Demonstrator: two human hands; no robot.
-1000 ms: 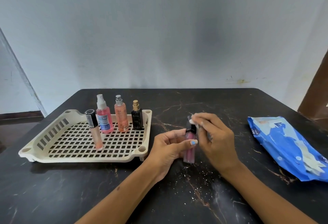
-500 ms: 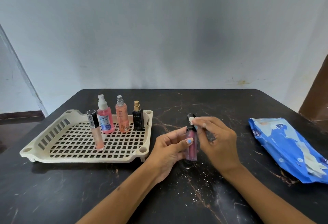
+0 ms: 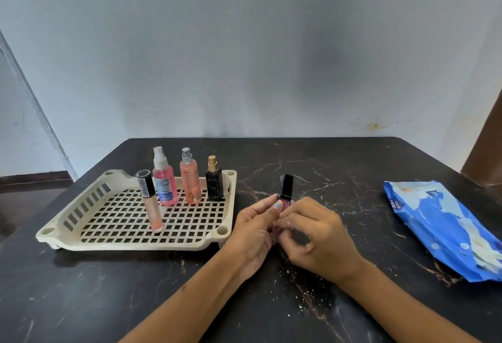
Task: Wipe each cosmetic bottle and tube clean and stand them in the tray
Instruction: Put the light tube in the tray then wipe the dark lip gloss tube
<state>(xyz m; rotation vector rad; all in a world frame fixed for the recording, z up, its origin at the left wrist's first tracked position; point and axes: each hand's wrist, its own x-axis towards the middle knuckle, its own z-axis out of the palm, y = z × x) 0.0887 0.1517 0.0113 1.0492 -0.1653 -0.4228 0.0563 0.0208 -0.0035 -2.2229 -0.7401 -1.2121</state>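
Both hands meet over the black marble-patterned table (image 3: 339, 169), the left hand (image 3: 255, 223) pinching a pink lip-gloss tube with a square black cap (image 3: 285, 193) upright while the right hand (image 3: 312, 231) curls its fingers round the tube's lower body, hiding it. Just left of the left hand sits the cream slotted plastic tray (image 3: 81, 207), holding a peach concealer tube (image 3: 150, 204), a pink spray bottle (image 3: 164, 182), an orange spray bottle (image 3: 190, 179) and a black perfume bottle (image 3: 214, 182), all upright. Well right of the right hand lies a blue wet-wipe packet (image 3: 445, 231).
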